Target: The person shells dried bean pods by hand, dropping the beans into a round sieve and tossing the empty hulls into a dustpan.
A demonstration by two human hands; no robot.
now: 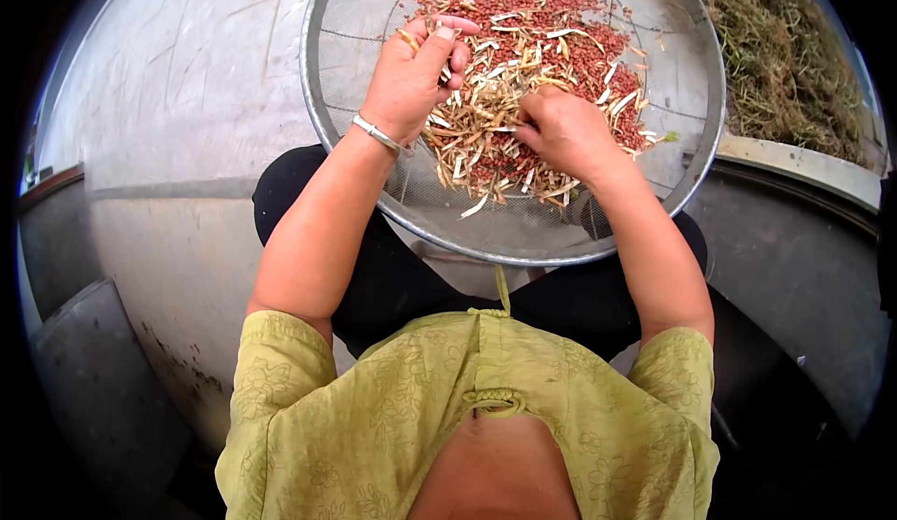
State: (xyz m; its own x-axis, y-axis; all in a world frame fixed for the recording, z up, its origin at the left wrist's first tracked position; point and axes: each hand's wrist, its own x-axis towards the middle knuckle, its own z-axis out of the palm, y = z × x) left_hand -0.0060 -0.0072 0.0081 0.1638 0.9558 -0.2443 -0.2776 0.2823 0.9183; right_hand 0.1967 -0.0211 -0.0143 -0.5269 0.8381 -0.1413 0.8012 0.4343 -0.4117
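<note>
A large round mesh sieve (439, 232) with a metal rim rests over my knees. Red beans (486, 1) are spread across its upper part, and dry, pale pod pieces (481, 113) are heaped over the middle. My left hand (420, 67), with a bracelet at the wrist, is above the heap's left side, fingers curled round some pod pieces. On the right of the heap, my right hand (565, 128) reaches down with its fingers bent together; its fingertips are among the pods, so what they pinch is hidden.
Dried plant stalks (785, 53) lie in a pile at the upper right, behind a pale ledge (794, 167). Concrete ground (187, 99) extends on the left. A dark grey panel (103, 380) stands at the lower left.
</note>
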